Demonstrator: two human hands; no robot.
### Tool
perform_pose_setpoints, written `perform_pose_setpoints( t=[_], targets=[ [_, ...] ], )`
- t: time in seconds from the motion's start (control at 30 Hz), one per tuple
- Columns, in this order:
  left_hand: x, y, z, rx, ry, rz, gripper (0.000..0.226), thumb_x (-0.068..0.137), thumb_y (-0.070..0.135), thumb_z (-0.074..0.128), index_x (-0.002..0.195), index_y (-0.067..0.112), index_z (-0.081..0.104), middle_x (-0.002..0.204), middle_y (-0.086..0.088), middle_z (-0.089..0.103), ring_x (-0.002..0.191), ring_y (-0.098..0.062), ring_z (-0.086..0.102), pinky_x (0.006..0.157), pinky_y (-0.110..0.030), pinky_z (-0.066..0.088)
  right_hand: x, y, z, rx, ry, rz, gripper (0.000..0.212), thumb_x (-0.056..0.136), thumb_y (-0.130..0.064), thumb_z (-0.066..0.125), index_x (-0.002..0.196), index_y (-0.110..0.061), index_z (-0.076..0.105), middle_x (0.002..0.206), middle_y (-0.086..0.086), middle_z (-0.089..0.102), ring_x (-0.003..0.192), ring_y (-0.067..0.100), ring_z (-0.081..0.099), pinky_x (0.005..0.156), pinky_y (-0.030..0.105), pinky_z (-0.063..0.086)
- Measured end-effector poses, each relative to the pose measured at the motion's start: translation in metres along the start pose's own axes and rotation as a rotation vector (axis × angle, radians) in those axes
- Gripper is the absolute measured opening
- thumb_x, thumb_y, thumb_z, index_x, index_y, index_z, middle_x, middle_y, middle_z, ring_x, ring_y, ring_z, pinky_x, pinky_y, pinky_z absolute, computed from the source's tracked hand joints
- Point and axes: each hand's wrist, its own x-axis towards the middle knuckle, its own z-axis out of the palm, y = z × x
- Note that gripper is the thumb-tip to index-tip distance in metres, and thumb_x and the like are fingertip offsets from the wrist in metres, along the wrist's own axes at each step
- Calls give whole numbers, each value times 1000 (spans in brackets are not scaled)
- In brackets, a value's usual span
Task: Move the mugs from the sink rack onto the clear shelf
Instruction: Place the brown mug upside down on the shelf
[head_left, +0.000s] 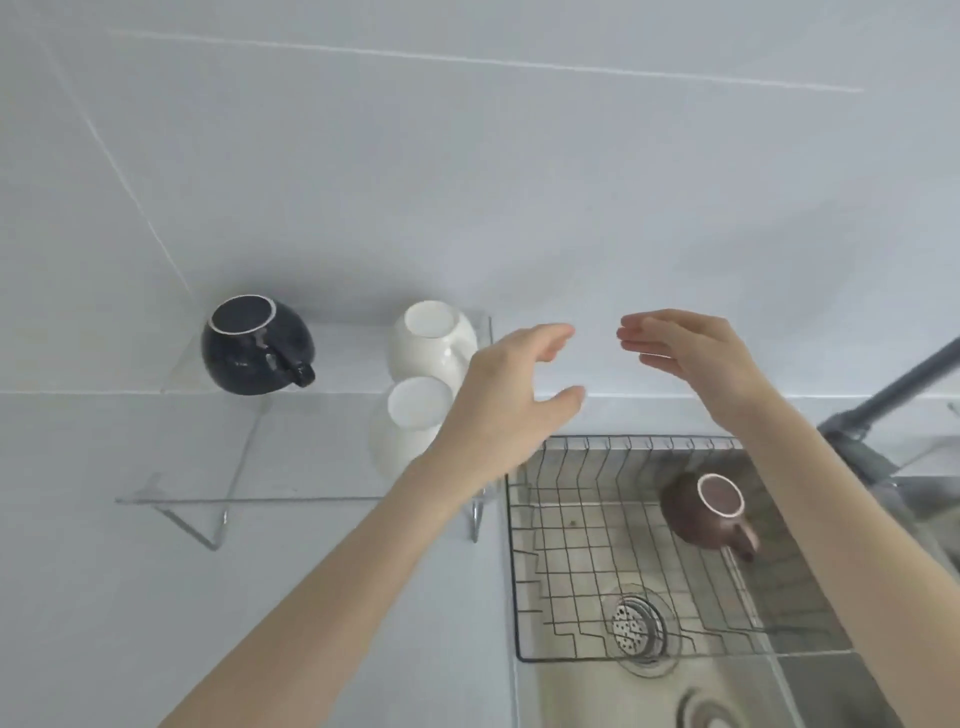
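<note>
almost done: one mug left in the rack

both hands are raised in front of the wall, between the shelf and the sink, and neither holds anything. the left hand (498, 400) has its fingers spread loosely open, just in front of the right end of the clear shelf (171, 501). the right hand (691, 358) is open too, fingers straight and together, above the back edge of the sink rack (524, 587).

counted: four mugs in all. three stand upside down on the shelf: one black mug (257, 345) toward its left, and two white mugs (431, 345) toward its right, one behind the other, the nearer partly hidden by the left wrist. one brown mug (709, 512) sits upside down in the rack, at its right side, handle toward the viewer.

by my reading the step in hand is the reach for the last mug. the next move calls for a hand to drop to the brown mug, grip its body or handle, lift it clear of the wires, and set it in the free middle of the shelf.
</note>
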Motion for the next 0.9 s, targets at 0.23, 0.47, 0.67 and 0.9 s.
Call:
perform_pose_setpoints(
  t=[0.23,0.47,0.67,0.9],
  targets=[
    [9,-19,154,-97,-282,-198,57,77,22,66,131,14,46,134,-6,55,121,-15,52,104,-29,40,-19,126,-91,-20,217,298,26,92,-15,47,110,-6,64,113,17,66,105,27,61,100,39,42],
    [21,-63,262,-4,-490,-389,68,77,24,66,136,9,35,141,-12,45,131,-26,41,103,-29,31,-20,231,-109,-20,283,494,36,91,-19,46,126,-11,56,123,7,59,105,17,53,91,28,47],
    [24,-95,305,15,-497,-428,77,78,17,65,140,5,23,141,-17,42,130,-30,41,102,-31,34,-12,263,-102,-1,282,567,48,92,-27,43,138,-11,43,129,7,54,113,22,52,85,28,42],
    [26,-101,328,-83,-296,-476,68,72,10,69,132,5,37,131,-14,54,122,-27,49,99,-26,35,-6,279,-97,-26,284,530,24,88,-18,47,104,-12,65,81,1,62,73,15,55,67,28,43]
  ],
)
